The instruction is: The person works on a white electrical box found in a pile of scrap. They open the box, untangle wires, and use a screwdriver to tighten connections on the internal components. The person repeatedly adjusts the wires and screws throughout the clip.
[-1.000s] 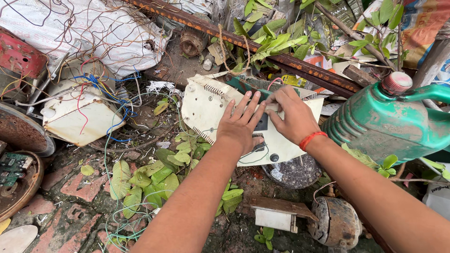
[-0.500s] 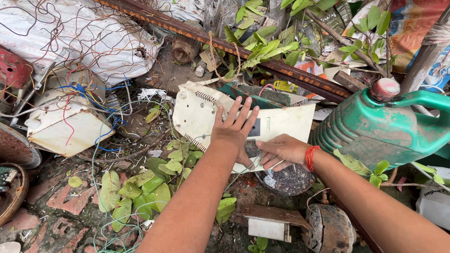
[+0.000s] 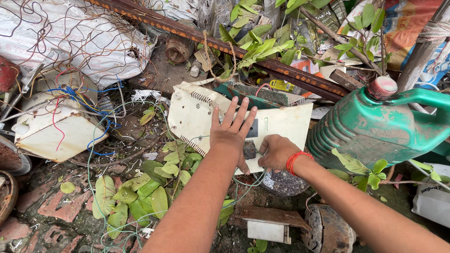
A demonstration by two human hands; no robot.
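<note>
Head view, looking down into a scrap heap. I see the left hand (image 3: 230, 131) lying flat, fingers spread, palm down on a cream-white appliance casing (image 3: 281, 124) that rests tilted on the rubble at centre frame. The right hand (image 3: 276, 151), a red thread band (image 3: 296, 160) at its wrist, is curled at the casing's lower edge; its fingers close around a small dark switch block (image 3: 249, 150) mounted there, just beside the left thumb. The two hands nearly touch. Pale green wires (image 3: 96, 187) trail from under the casing down across the leaves. A green plastic jerrycan (image 3: 370, 126) with a red cap stands just right of the casing. A second white casing (image 3: 51, 126) with red and blue wires lies well apart to the left. A rusty steel bar (image 3: 220, 44) crosses behind.
</note>
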